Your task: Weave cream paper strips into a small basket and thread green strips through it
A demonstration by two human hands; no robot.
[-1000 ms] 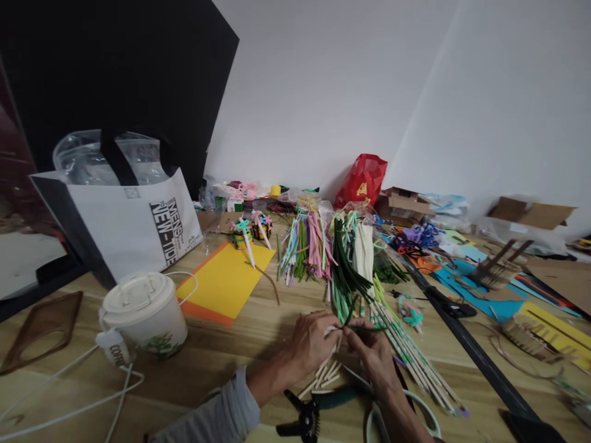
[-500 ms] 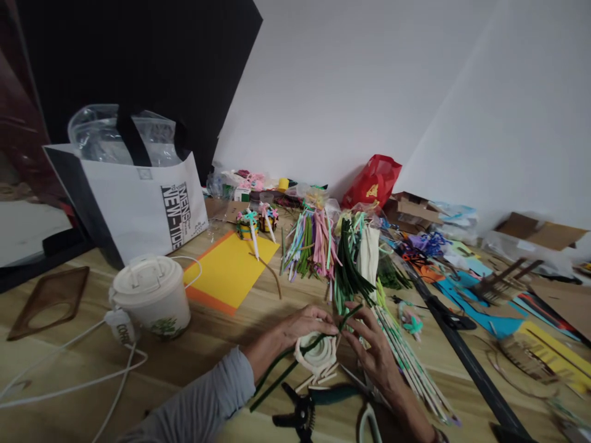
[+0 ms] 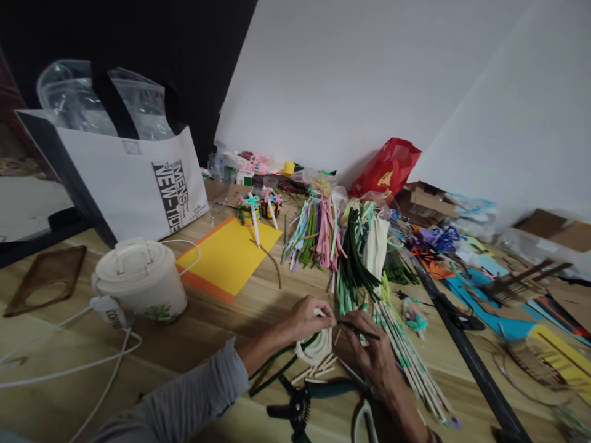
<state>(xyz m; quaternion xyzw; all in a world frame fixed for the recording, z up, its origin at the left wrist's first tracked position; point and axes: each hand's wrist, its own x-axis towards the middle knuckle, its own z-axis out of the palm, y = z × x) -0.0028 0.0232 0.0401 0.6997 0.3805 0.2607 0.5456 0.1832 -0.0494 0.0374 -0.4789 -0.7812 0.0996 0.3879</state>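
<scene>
A small cream coiled piece (image 3: 314,349), round and basket-like, sits between my hands low in the middle of the head view. My left hand (image 3: 310,317) is closed in a pinch at its upper rim. From the right, my right hand (image 3: 375,352) pinches a dark green pipe cleaner (image 3: 367,332) whose free end points right. Two green lengths trail out on the coil's left side. Short cream sticks (image 3: 321,367) lie just below it. Nearer to me are pliers (image 3: 300,403) with dark handles and a pair of scissors (image 3: 353,374), partly under my right wrist.
Bundles of coloured pipe cleaners (image 3: 318,234) lie ahead, with patterned sticks (image 3: 410,363) to the right. A lidded white pot (image 3: 141,283) with a cord and a white bag (image 3: 120,178) stand left. Yellow sheets (image 3: 235,261) lie beyond. A black bar (image 3: 471,344) crosses the right side.
My right hand has lowered slightly, and the green pipe cleaner's end has swung from pointing up right to pointing down right. My left hand has risen a little at the rim. The view has shifted.
</scene>
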